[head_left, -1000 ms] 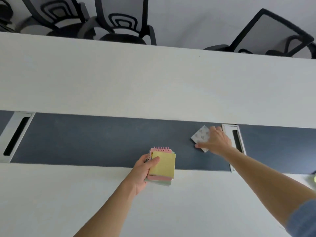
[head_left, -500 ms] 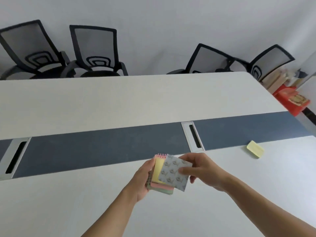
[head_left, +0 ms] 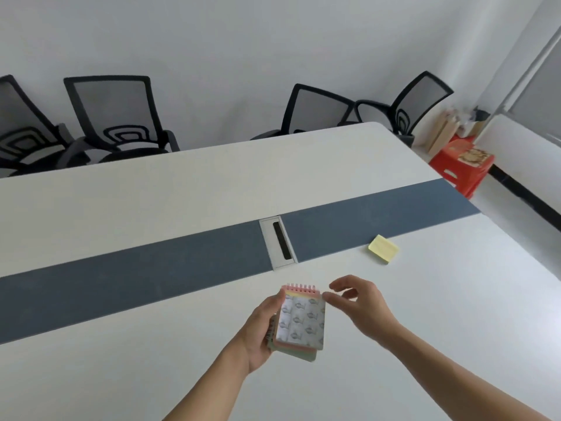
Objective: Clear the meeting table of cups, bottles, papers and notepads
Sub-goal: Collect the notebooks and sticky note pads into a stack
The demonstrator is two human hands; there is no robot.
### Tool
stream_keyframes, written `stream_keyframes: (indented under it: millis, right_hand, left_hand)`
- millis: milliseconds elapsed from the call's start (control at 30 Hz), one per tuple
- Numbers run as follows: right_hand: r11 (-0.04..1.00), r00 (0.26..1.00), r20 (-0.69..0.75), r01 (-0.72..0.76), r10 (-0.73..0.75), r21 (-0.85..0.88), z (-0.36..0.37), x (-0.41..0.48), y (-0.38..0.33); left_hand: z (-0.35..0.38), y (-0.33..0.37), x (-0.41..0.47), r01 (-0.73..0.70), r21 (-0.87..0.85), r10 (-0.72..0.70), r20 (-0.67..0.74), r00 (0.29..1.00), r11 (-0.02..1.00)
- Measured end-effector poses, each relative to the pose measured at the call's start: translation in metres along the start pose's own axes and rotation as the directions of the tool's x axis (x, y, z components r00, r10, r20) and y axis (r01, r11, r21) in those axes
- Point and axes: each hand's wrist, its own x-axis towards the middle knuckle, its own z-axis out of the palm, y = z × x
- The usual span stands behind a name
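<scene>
My left hand (head_left: 261, 331) grips a small stack of notepads (head_left: 299, 325) above the near side of the white meeting table (head_left: 151, 208). A grey patterned pad lies on top, over a pink spiral pad and a green one. My right hand (head_left: 359, 308) hovers just right of the stack with loosely curved fingers, holding nothing. A yellow sticky-note pad (head_left: 383, 249) lies on the table to the right, beside the blue-grey centre strip (head_left: 121, 275).
A metal cable slot (head_left: 277, 243) sits in the centre strip. Several black mesh chairs (head_left: 118, 117) line the far side. A red stool (head_left: 461, 165) and some boxes stand by the wall at the right end of the table.
My right hand picked the grey patterned pad off the centre strip, laid it on the stack in my left hand and let go. The view has swung right.
</scene>
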Motion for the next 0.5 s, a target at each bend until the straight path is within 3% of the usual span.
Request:
stream_keyframes:
  millis: [100,333,500]
  right_hand:
    - [0.995,0.994,-0.056,-0.097,0.097,-0.006,-0.05,0.041,0.059]
    - [0.868,0.933,-0.044,-0.349,0.357,-0.355,-0.142,0.138,0.185]
    - [0.828,0.95,-0.094,-0.307,0.298,-0.47,-0.149,0.211,0.196]
  left_hand:
    - [0.039,-0.01,0.03,-0.023,-0.052,0.021,-0.03,0.999,0.998]
    - [0.123,-0.038,0.091,0.019,-0.155,-0.037,-0.113,0.993,0.988]
    - [0.14,-0.047,0.11,0.039,-0.211,-0.082,-0.199,0.977,0.977]
